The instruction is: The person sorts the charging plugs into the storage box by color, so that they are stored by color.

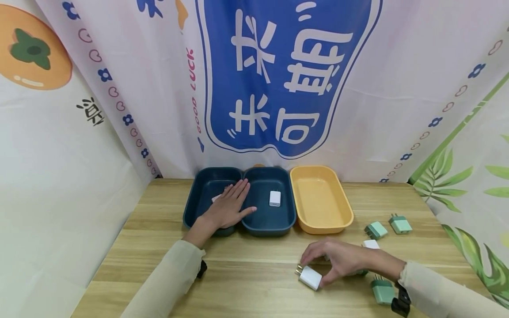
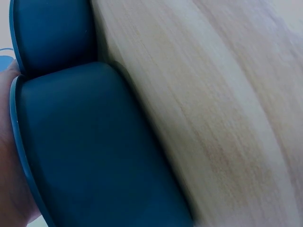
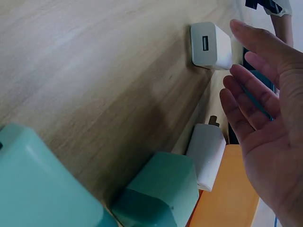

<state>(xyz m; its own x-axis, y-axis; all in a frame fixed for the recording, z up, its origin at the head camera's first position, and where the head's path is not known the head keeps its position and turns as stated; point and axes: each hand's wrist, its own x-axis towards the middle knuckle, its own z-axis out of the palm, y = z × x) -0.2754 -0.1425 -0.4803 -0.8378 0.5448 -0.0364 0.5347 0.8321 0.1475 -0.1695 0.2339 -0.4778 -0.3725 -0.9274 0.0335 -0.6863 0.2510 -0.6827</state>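
My right hand (image 1: 338, 258) reaches over a white plug charger (image 1: 310, 277) lying on the table, thumb and fingertips on either side of it. The right wrist view shows the charger's (image 3: 208, 45) USB port and the fingers still spread, with a gap to the charger. My left hand (image 1: 228, 205) lies with straight fingers across the left dark blue tray (image 1: 190, 207), fingertips over the rim beside the middle blue tray (image 1: 268, 230). Partly hidden under that hand is a whitish piece (image 1: 216, 198). Another white charger (image 1: 275, 198) lies in the middle tray.
Right of the blue trays stands a yellow tray (image 1: 321, 198). Green chargers (image 1: 375, 230) and a white charger (image 1: 370, 244) lie around the right forearm, partly hidden by it. A green charger (image 1: 383, 290) sits close to the wrist. A printed curtain (image 1: 358, 132) hangs behind the table.
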